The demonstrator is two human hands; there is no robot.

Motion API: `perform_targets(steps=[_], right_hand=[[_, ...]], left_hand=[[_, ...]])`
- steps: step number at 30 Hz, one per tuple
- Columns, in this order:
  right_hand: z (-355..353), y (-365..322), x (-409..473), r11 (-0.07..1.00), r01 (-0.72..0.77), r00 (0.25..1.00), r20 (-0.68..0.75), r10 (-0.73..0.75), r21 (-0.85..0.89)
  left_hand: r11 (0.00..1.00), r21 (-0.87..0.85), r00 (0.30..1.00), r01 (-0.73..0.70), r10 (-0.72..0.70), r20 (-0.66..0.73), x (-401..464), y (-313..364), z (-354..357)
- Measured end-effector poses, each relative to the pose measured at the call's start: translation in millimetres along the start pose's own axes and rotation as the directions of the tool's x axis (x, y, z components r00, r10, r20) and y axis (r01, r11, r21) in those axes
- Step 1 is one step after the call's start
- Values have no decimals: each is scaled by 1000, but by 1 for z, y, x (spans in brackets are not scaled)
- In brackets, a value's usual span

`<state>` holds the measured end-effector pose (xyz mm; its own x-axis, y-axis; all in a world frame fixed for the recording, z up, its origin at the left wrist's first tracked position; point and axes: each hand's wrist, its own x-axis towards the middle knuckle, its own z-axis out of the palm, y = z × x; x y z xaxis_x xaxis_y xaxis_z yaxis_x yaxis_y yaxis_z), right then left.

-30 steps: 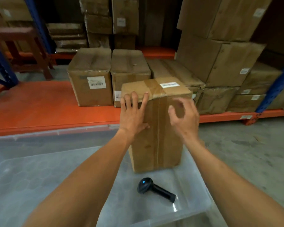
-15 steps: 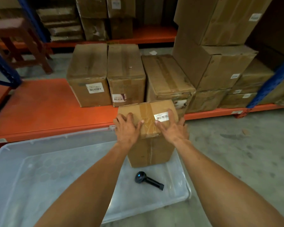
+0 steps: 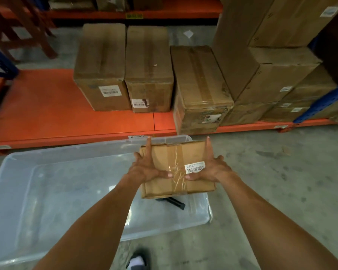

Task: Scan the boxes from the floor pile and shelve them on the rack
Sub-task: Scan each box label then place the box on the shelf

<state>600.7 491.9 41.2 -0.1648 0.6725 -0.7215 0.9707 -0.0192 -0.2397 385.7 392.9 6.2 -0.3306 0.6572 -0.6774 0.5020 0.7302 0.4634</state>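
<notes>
A taped cardboard box (image 3: pixel 176 168) with a barcode label (image 3: pixel 195 167) on its top is held over the right end of a clear plastic bin (image 3: pixel 47 191). My left hand (image 3: pixel 144 166) grips its left side, thumb across the top. My right hand (image 3: pixel 213 167) grips the right side, thumb next to the label. A black handheld scanner (image 3: pixel 176 203) lies in the bin, mostly hidden under the box. The orange rack shelf (image 3: pixel 47 110) lies just beyond the bin.
Several cardboard boxes (image 3: pixel 103 69) stand on the shelf's middle and right, stacked higher at the right (image 3: pixel 271 55). Blue rack posts (image 3: pixel 320 100) rise at both sides. A red wooden stool (image 3: pixel 27 26) stands far left. My foot (image 3: pixel 138 260) is on the concrete floor.
The view tipped down. Both hands went from the box's top edge to its sides, and the box now shows mostly its top face, covering the scanner.
</notes>
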Motion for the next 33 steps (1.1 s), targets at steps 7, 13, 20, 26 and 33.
perform_targets(steps=[7,13,20,26,33], right_hand=[[-12,-4,18,970,4,998,-55,10,244],[-4,-28,39,882,-44,956,-237,173,468],[1,-11,49,794,-128,934,-197,298,595],[-11,16,57,800,-161,985,143,95,579],[-2,19,54,807,-56,998,26,51,588]], left_hand=[[978,-204,997,-38,24,-70,-1,6,-3],[890,-433,955,141,-238,-178,33,25,-9],[673,-675,883,302,-465,-68,38,18,-2],[606,-565,827,560,-371,423,41,0,-2],[688,-610,915,393,-222,338,27,8,-6]])
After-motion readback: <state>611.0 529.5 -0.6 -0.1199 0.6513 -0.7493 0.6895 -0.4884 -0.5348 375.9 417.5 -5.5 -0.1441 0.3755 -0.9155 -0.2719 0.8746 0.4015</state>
